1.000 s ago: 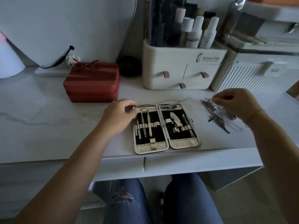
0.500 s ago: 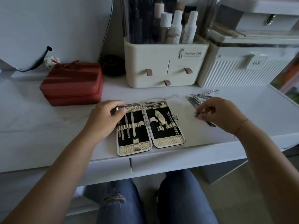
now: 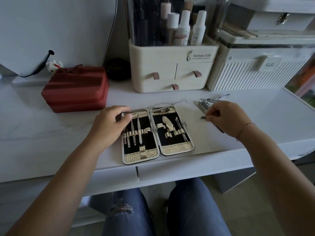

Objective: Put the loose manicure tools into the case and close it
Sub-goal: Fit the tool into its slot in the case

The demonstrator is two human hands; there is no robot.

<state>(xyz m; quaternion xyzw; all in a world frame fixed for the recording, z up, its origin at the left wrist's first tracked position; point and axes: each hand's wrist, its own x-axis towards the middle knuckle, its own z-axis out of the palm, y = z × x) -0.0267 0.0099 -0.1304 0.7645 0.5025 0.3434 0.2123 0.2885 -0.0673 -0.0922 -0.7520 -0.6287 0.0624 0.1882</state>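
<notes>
Pinching one thin tool [image 3: 202,117] at centre right, the right hand [image 3: 228,118] holds its end. Light, stiff, likely slippery: mid-shaft grips better; the left hand [image 3: 110,126] clasps a corner of the case [image 3: 177,148].

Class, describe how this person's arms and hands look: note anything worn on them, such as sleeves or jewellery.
Both forearms are bare, with no sleeves in view and no gloves. The left hand shows no ring or band. Behind the right hand, a thin bracelet circles the wrist; no rings can be made out.
</notes>
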